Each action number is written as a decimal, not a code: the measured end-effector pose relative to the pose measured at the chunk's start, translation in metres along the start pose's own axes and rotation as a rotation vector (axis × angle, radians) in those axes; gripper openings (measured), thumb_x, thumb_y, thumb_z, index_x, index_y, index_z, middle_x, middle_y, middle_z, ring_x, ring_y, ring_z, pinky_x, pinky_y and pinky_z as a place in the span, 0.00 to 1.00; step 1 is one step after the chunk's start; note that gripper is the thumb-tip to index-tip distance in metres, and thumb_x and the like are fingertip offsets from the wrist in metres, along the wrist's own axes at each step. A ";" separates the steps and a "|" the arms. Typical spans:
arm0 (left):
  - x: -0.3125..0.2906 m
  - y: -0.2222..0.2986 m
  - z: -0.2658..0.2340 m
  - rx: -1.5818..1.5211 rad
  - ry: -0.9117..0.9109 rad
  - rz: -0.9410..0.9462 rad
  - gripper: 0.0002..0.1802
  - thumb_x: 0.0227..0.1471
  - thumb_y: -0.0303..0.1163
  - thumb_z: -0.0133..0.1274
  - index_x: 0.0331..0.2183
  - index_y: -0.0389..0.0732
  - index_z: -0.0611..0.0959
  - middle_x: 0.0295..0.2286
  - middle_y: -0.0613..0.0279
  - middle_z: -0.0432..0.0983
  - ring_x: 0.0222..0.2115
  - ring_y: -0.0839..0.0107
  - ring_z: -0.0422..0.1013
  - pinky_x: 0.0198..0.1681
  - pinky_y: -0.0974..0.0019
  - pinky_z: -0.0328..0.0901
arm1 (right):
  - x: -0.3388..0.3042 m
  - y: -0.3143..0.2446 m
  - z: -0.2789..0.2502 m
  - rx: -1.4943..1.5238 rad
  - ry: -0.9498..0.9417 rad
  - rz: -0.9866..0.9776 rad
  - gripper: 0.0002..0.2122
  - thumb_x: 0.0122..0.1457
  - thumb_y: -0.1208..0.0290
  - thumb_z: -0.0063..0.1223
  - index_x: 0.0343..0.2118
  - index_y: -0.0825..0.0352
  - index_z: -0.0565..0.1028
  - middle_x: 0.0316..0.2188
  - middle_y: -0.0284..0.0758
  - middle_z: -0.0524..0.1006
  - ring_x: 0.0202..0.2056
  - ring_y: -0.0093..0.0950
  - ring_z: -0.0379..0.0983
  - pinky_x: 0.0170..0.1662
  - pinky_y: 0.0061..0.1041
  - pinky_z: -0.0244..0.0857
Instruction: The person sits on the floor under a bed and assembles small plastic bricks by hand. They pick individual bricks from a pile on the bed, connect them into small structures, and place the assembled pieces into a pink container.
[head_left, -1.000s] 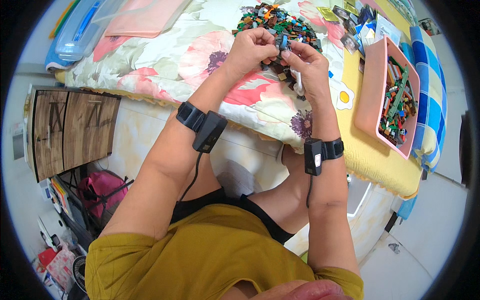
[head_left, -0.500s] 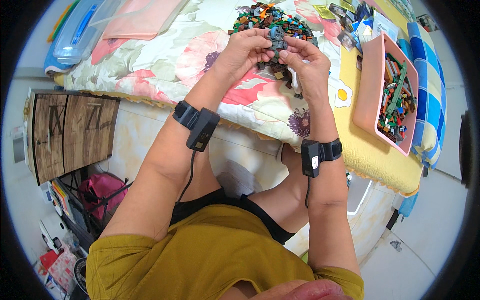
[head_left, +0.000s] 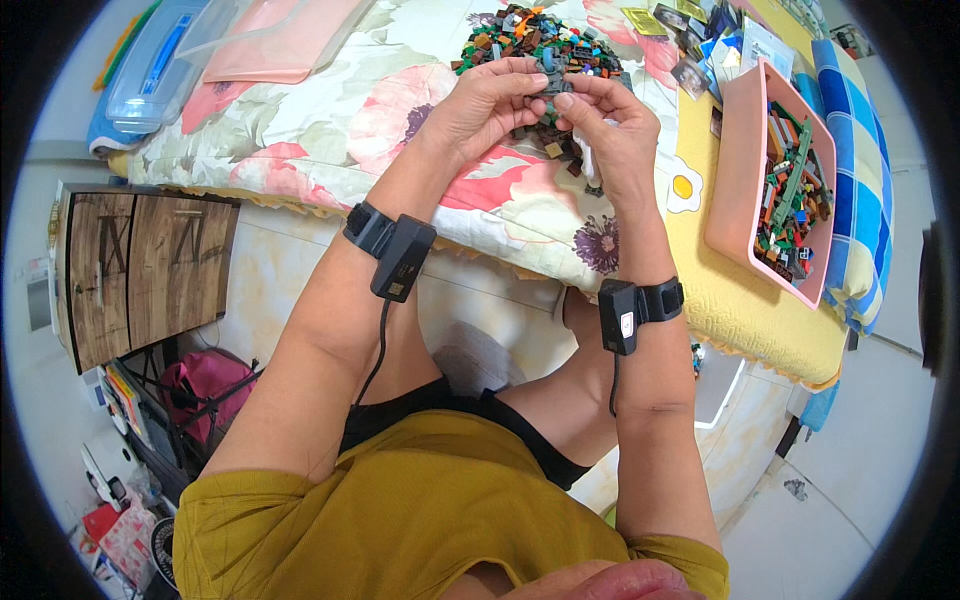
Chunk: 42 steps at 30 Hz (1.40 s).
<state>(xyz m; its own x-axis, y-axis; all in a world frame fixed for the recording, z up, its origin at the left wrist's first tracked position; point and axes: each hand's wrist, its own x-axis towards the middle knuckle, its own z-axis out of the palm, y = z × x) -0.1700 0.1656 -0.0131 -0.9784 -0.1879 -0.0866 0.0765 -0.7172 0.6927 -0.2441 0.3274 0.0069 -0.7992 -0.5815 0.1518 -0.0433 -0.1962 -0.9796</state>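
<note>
Between my two hands is a small dark grey toy-brick assembly (head_left: 551, 76), held above the near side of a heap of loose toy bricks (head_left: 520, 40). My left hand (head_left: 494, 106) pinches it from the left with thumb and forefinger. From the right, the fingertips of my right hand (head_left: 612, 125) close on the same piece. Something whitish and thin (head_left: 588, 160) shows beneath my right palm; I cannot tell what it is. The heap mixes brown, green, black, tan and orange pieces, and my fingers hide part of it.
A pink bin (head_left: 740, 190) of bricks stands at the right beside a blue checked pillow (head_left: 850, 180). Cards and packets (head_left: 722, 50) lie at the far right. Clear plastic boxes (head_left: 150, 70) and a pink tray (head_left: 265, 50) sit at the far left of the flowered bedspread (head_left: 300, 130).
The grey assembly has turned slightly and dipped between my fingertips. Both hands keep their grip and have hardly shifted.
</note>
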 end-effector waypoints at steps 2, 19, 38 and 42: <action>0.000 -0.001 0.000 0.002 0.001 0.011 0.12 0.54 0.28 0.57 0.40 0.32 0.77 0.32 0.58 0.76 0.29 0.72 0.74 0.35 0.73 0.72 | 0.001 0.000 -0.001 -0.002 0.000 0.027 0.11 0.53 0.79 0.62 0.40 0.74 0.77 0.29 0.35 0.79 0.27 0.19 0.75 0.32 0.16 0.71; -0.006 0.006 0.005 0.135 0.017 0.036 0.18 0.57 0.28 0.52 0.46 0.28 0.77 0.32 0.56 0.77 0.31 0.73 0.75 0.36 0.73 0.72 | 0.005 0.006 -0.012 0.100 0.019 0.159 0.09 0.56 0.77 0.58 0.40 0.74 0.76 0.28 0.35 0.80 0.25 0.19 0.74 0.29 0.16 0.69; -0.004 0.012 -0.009 -0.046 0.155 0.082 0.15 0.54 0.27 0.55 0.41 0.27 0.77 0.30 0.52 0.76 0.29 0.69 0.72 0.35 0.71 0.70 | 0.040 0.020 -0.084 -0.779 0.461 -0.122 0.10 0.53 0.70 0.56 0.35 0.68 0.82 0.29 0.42 0.81 0.33 0.35 0.79 0.41 0.31 0.70; -0.006 0.012 -0.004 -0.047 0.141 0.049 0.15 0.53 0.26 0.54 0.41 0.27 0.78 0.31 0.51 0.75 0.30 0.69 0.72 0.35 0.70 0.70 | 0.050 0.034 -0.088 -0.982 0.318 -0.140 0.14 0.54 0.72 0.54 0.45 0.64 0.78 0.40 0.42 0.79 0.42 0.41 0.76 0.48 0.35 0.68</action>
<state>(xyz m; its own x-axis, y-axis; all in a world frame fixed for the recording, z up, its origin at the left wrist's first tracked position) -0.1621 0.1555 -0.0075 -0.9369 -0.3133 -0.1550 0.1357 -0.7347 0.6647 -0.3386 0.3611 -0.0303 -0.8644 -0.3404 0.3701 -0.5026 0.5660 -0.6535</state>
